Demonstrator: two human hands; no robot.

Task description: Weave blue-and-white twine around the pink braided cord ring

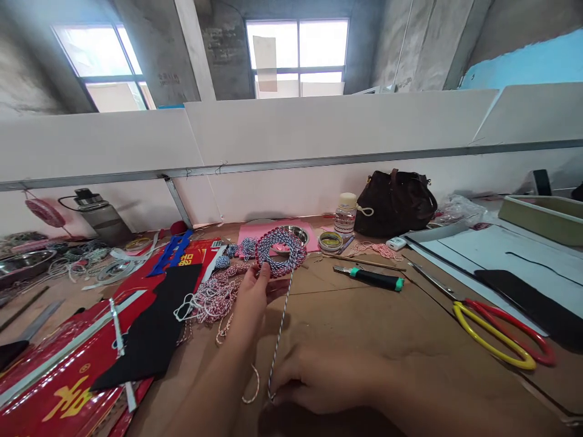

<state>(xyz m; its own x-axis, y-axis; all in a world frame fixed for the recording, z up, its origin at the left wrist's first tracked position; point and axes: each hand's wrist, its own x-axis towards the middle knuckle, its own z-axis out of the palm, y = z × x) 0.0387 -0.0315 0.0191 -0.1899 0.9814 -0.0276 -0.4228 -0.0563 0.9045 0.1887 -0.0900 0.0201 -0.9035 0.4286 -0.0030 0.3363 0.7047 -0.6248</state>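
Cord coil (281, 252) in left hand (250, 297), steel bowl (298, 233) behind.

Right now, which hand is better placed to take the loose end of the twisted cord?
Probably the right. Your right hand lies at the cord's lower end, while your left hand is holding up the coiled cord ring.

- The left hand (250, 297) has its fingertips hidden behind the blue-and-white cord coil (280, 252)
- The right hand (319, 379) hides the lower end of the twisted cord (279, 334)
- The left edge cuts off a steel bowl (25, 267)
- The right edge cuts off a green tray (542, 218)
- The bottom edge cuts off a red printed packet (59, 388)
- Markings on the glass jar (345, 217) are too small to read
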